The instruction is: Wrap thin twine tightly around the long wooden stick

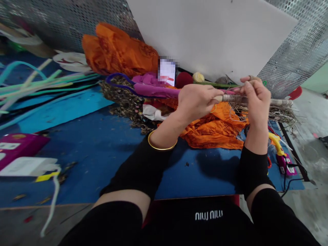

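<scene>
My left hand (pixel 196 99) is closed on the left end of a thin stick (pixel 232 98) wound with pale grey-brown thread or twine. Further along the same stick, my right hand (pixel 257 97) curls its fingers about it, thumb and fingertips close together. Whether those fingertips also pinch a strand is too small to tell. The stick runs nearly level and sticks out past my right hand. Crumpled orange cloth (pixel 217 130) lies below both hands. Behind them rests a magenta roll (pixel 156 90).
A lit phone (pixel 167 72) stands by a white board (pixel 217 34). Dried plant bits (pixel 125 102) and more orange cloth (pixel 118 51) lie back left. Coloured strips (pixel 38 85) and a purple box (pixel 20 148) are left. A yellow glue gun (pixel 276 142) with cables sits right, near the blue table's (pixel 102 153) edge.
</scene>
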`<state>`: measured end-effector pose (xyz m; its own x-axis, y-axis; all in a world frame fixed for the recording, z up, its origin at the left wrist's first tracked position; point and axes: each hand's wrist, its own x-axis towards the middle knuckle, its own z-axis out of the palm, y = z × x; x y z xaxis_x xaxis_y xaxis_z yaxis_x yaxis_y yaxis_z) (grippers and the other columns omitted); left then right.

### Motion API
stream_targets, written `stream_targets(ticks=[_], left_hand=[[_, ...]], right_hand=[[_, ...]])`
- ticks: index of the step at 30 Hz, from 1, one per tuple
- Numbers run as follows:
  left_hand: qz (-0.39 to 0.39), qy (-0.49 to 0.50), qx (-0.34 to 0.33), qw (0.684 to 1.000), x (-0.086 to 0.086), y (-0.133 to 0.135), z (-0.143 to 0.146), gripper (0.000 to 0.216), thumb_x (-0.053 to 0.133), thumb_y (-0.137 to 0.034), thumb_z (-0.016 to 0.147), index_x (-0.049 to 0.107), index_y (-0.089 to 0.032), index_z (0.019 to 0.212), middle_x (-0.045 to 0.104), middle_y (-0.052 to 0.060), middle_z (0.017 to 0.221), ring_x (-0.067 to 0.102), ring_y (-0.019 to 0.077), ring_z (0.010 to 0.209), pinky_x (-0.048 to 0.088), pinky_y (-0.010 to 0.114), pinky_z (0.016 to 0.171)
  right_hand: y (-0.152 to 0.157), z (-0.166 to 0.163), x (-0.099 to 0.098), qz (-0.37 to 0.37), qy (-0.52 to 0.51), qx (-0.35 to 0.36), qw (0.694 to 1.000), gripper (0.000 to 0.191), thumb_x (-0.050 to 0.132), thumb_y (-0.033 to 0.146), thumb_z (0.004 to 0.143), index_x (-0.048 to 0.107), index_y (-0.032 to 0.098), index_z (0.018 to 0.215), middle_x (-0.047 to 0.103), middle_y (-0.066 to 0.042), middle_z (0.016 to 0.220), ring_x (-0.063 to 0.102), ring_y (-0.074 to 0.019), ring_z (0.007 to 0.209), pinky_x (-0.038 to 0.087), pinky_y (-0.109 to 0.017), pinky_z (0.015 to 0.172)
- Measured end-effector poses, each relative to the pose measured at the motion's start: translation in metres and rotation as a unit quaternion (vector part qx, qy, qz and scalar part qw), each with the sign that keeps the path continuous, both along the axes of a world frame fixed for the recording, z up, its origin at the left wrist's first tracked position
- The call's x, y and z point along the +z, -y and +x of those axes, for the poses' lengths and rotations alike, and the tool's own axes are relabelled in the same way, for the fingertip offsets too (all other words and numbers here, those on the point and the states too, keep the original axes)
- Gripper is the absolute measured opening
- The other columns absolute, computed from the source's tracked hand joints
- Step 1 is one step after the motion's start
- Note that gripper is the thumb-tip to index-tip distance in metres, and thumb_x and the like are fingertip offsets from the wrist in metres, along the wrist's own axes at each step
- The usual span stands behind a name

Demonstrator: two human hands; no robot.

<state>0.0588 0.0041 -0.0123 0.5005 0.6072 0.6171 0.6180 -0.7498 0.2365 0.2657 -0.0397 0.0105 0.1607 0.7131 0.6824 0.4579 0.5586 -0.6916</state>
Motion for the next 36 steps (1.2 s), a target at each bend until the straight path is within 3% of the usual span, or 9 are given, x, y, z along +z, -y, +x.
stream_targets(ticks=[3,6,11,16,22,26,31,33,36], left_hand=[[-0.02,0.028,0.015,0.999,0.003,-0.011,-0.016,0.03,0.062,-0.032,0.096,0.082,-0.03,0.117,0.082,0.002,0.102,0.072,0.0213,0.09,0.047,0.031,0.072],[-0.043,0.023,0.039,0.998,0.007,-0.021,-0.032,0.029,0.066,-0.031,0.091,0.084,-0.032,0.114,0.083,0.002,0.099,0.074,0.0231,0.09,0.048,0.032,0.074],[-0.104,0.026,0.031,0.994,0.012,-0.032,-0.06,0.029,0.071,-0.033,0.082,0.086,-0.03,0.106,0.083,0.002,0.092,0.074,0.0234,0.088,0.05,0.031,0.076],[-0.202,0.08,-0.054,0.975,0.011,-0.041,-0.085,0.032,0.073,-0.035,0.075,0.087,-0.024,0.101,0.082,0.003,0.084,0.073,0.0221,0.077,0.051,0.028,0.071],[-0.264,0.166,-0.09,0.946,0.01,-0.044,-0.091,0.029,0.079,-0.032,0.07,0.088,-0.021,0.095,0.081,0.004,0.083,0.072,0.022,0.074,0.055,0.028,0.068],[-0.276,0.273,-0.101,0.916,0.011,-0.037,-0.078,0.033,0.081,-0.033,0.07,0.088,-0.019,0.1,0.082,0.005,0.085,0.07,0.0187,0.072,0.057,0.027,0.069],[-0.243,0.34,-0.087,0.904,0.01,-0.02,-0.051,0.039,0.078,-0.036,0.074,0.087,-0.014,0.105,0.079,0.004,0.078,0.061,0.013,0.06,0.051,0.024,0.058],[-0.244,0.34,-0.088,0.904,0.011,-0.013,-0.044,0.04,0.078,-0.037,0.076,0.086,-0.014,0.108,0.077,0.004,0.075,0.058,0.0122,0.057,0.05,0.024,0.057],[-0.23,0.326,-0.086,0.913,0.016,-0.004,-0.038,0.037,0.077,-0.036,0.079,0.086,-0.017,0.111,0.08,0.003,0.081,0.065,0.0152,0.065,0.056,0.027,0.065]], right_hand=[[0.009,0.024,0.011,-0.019,-0.121,-0.012,0.992,0.024,0.071,0.035,0.088,0.061,0.021,0.071,0.063,0.001,0.074,0.051,-0.0065,0.053,0.038,-0.027,0.05],[0.011,0.059,0.015,-0.02,-0.197,-0.072,0.978,0.023,0.072,0.025,0.081,0.058,0.022,0.063,0.064,0.001,0.068,0.038,-0.002,0.041,0.023,-0.029,0.041],[0.0,0.115,0.005,-0.009,-0.265,-0.199,0.943,0.021,0.071,0.02,0.081,0.059,0.023,0.064,0.064,0.003,0.063,0.037,-0.0009,0.034,0.019,-0.032,0.039],[-0.02,0.141,-0.018,-0.043,-0.272,-0.223,0.935,0.026,0.078,0.031,0.076,0.057,0.023,0.064,0.06,0.005,0.061,0.036,-0.0017,0.039,0.02,-0.03,0.039],[-0.029,0.131,-0.035,-0.1,-0.273,-0.204,0.935,0.031,0.071,0.045,0.08,0.054,0.024,0.066,0.05,0.007,0.055,0.033,-0.0065,0.043,0.025,-0.026,0.041],[-0.024,0.124,-0.036,-0.146,-0.177,-0.3,0.926,0.029,0.063,0.043,0.084,0.054,0.023,0.065,0.049,0.006,0.056,0.039,-0.0101,0.047,0.035,-0.028,0.049],[-0.008,0.113,-0.027,-0.116,0.009,-0.43,0.895,0.016,0.067,0.034,0.079,0.071,0.019,0.079,0.073,-0.013,0.098,0.067,-0.0284,0.099,0.051,-0.047,0.098],[0.001,0.096,-0.022,-0.05,0.062,-0.412,0.907,0.021,0.062,0.034,0.085,0.075,0.019,0.09,0.075,-0.015,0.11,0.068,-0.0299,0.11,0.049,-0.05,0.107],[0.011,0.051,-0.016,0.037,0.059,-0.241,0.968,0.024,0.059,0.037,0.093,0.077,0.021,0.096,0.078,-0.011,0.106,0.071,-0.0258,0.11,0.052,-0.046,0.108]])
